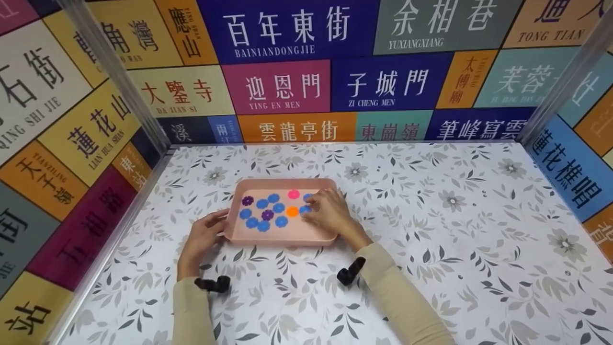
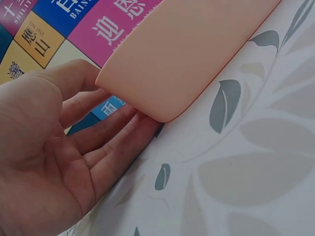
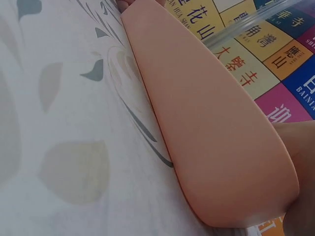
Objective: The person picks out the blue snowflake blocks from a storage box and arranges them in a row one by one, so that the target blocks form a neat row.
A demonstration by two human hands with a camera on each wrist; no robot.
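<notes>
A shallow pink tray [image 1: 282,235] holds small flower-shaped pieces: several blue pieces [image 1: 262,204], dark purple pieces [image 1: 267,215], a pink piece [image 1: 293,194] and an orange piece [image 1: 292,211]. My left hand [image 1: 203,239] rests against the outside of its left end; in the left wrist view the fingers [image 2: 115,157] lie relaxed along the tray wall [image 2: 167,64]. Over the tray's right end, my right hand [image 1: 328,211] reaches in, thumb and fingertips spread around a blue piece [image 1: 305,209]. In the right wrist view the tray wall [image 3: 206,128] hides those fingertips.
The tray stands on a table [image 1: 455,268] covered in a floral print. Behind it rises a wall [image 1: 282,86] of coloured sign panels, with similar side panels left and right. Black wrist straps [image 1: 213,284] sit on both arms.
</notes>
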